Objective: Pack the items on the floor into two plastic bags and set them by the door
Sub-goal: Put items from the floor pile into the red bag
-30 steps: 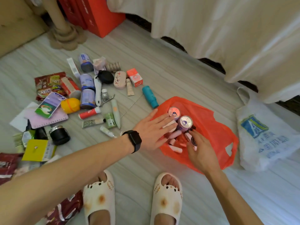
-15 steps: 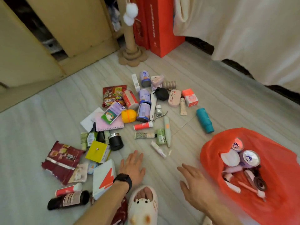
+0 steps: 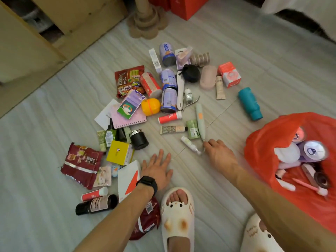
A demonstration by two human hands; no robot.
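Observation:
Many small items lie scattered on the pale floor: blue cans (image 3: 169,100), a teal bottle (image 3: 251,104), a yellow box (image 3: 120,154), snack packets (image 3: 81,163), tubes and jars. An orange plastic bag (image 3: 261,142) lies open at the right with cans, a white pad and pink sticks inside. My left hand (image 3: 158,169), with a black watch on its wrist, rests flat on the floor beside a white-and-orange box (image 3: 128,179). My right hand (image 3: 218,153) reaches to the lower tip of a pale green pen-shaped device (image 3: 200,121) and a small white tube (image 3: 190,144); its fingertips touch the tip.
My two feet in white slippers (image 3: 177,213) stand at the bottom. A wooden cabinet (image 3: 27,42) fills the upper left, a scratching post base (image 3: 145,24) and red boxes (image 3: 187,6) stand at the back. A white cloth hangs at the upper right.
Both hands left the orange bag and moved left toward the pile. The view swung left; the white bag is out of frame. My right hand has reached the green device's tip.

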